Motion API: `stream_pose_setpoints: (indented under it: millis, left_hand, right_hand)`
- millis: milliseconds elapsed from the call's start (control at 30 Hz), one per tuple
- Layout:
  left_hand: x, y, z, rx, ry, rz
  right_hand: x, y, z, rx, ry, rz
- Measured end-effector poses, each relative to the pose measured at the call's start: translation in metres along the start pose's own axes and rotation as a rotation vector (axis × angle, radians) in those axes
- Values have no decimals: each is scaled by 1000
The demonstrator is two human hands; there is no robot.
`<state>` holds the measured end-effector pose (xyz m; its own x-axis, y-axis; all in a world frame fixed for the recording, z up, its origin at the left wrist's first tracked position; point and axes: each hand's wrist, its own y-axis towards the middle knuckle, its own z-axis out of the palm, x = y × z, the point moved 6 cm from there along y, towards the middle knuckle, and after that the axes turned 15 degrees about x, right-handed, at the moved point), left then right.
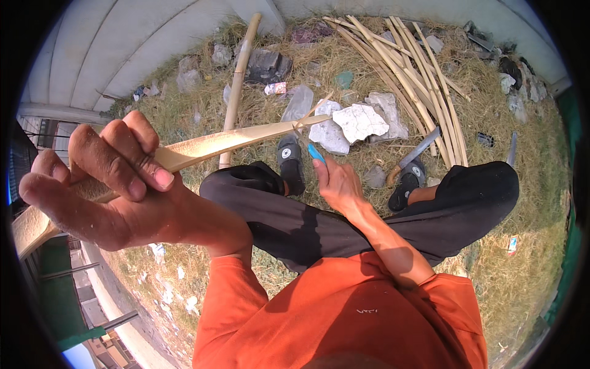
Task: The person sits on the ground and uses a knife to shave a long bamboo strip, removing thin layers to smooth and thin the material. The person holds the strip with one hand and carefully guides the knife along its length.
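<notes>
My left hand [117,184] is raised at the left, its fingers curled round a long pale bamboo strip [233,136]. The strip slants from the lower left rim to its narrow tip over the stones. Down between my knees, my right hand [340,187] grips a small blue-handled knife [316,154]. Its blade is hard to make out; it meets the strip near the tip, where a thin curl of shaving [319,103] lifts off. A larger knife [419,149] with a wooden handle leans by my right shoe [409,184].
White broken stones [359,123] lie just past the strip's tip. Several split bamboo strips [424,80] are piled at the far right, and a bamboo pole [241,80] stretches toward the wall [153,37]. Dry grass, rocks and litter surround my crossed legs.
</notes>
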<state>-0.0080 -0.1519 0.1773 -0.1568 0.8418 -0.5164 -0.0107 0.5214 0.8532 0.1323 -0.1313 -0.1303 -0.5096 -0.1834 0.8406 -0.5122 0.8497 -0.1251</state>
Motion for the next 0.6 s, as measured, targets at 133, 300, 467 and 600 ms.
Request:
stream_pose_setpoints:
  millis: [133,300,467,600]
  left_hand:
    - [3,5,-4,-52,133,16]
    - [1,12,2,-38,197,-33]
    - [15,16,-17,33,331,-42]
    - [25,23,-20,21,224,98]
  right_hand:
    - [-12,16,-11,8,-20,78]
    - [-4,-6,-4,-51,-119,-113]
    - [54,-7,-37,29,286,-102]
    - [48,29,-27,18,277,-87]
